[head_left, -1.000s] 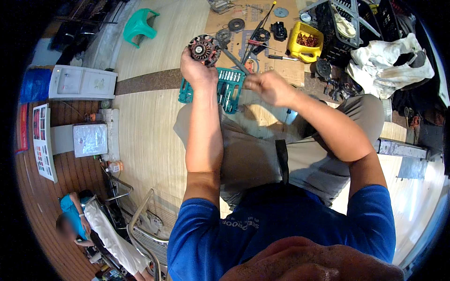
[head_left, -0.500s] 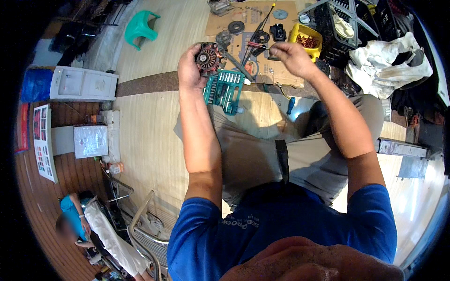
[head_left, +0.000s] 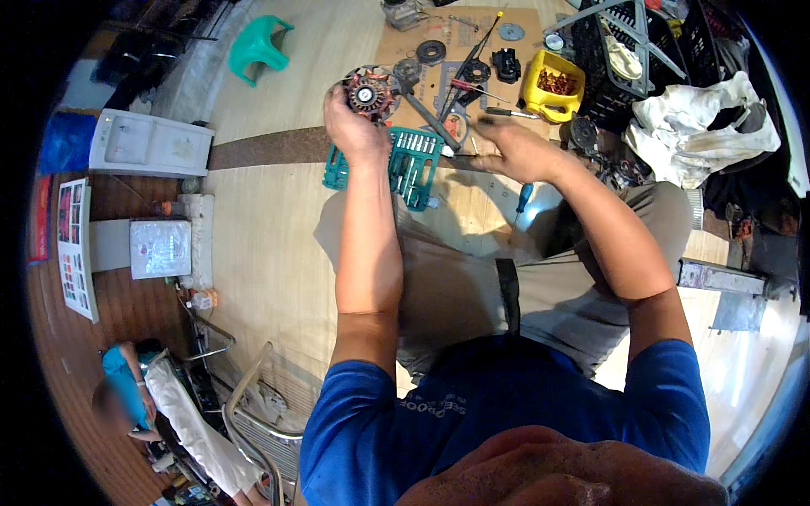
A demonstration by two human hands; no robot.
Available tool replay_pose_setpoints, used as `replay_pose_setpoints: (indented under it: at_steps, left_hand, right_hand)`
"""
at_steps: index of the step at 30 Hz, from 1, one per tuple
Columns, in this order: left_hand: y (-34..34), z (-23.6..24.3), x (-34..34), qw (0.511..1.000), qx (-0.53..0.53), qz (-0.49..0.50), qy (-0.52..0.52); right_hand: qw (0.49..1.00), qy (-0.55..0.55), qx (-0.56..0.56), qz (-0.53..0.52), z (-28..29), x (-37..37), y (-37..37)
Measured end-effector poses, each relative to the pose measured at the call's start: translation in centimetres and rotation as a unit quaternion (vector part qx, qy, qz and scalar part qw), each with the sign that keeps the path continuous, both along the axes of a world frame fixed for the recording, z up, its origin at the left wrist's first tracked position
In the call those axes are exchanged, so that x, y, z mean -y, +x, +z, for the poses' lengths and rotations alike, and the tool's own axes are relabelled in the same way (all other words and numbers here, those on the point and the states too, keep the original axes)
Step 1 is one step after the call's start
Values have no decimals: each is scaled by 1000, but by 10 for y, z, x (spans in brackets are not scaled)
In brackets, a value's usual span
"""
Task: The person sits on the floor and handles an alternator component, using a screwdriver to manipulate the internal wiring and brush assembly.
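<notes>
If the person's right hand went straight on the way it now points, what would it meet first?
Leftward from the right hand, the long dark bar-like tool most likely comes first. Depth is unclear, so the hand might pass above it.

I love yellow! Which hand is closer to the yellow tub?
The right hand. It is just below and left of the yellow tub in the picture, apart from it. The left hand is much farther left, holding the round part.

Glare whitens the floor (head_left: 270, 228); dark edges curve.
</notes>
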State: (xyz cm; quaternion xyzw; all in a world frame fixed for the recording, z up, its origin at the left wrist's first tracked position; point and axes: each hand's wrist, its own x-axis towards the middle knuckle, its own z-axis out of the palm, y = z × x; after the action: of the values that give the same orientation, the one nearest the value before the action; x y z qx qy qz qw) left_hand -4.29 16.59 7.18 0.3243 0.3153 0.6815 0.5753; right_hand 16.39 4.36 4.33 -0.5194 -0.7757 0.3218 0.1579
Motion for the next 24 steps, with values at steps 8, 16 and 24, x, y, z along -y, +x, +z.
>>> replay_pose_setpoints:
  at_steps: [8,16,24]
  left_hand:
    - [39,-6,28,997,-44,-37,45]
    - [22,-16,22,965,-244,13,100]
    - [15,-7,14,960,-83,-261,-61]
  right_hand:
    - [923,113,-306,-205,20,-14,-49]
    - [945,165,-232,-161,38,-4,-45]
    - [931,101,-225,-268,10,-23,-1]
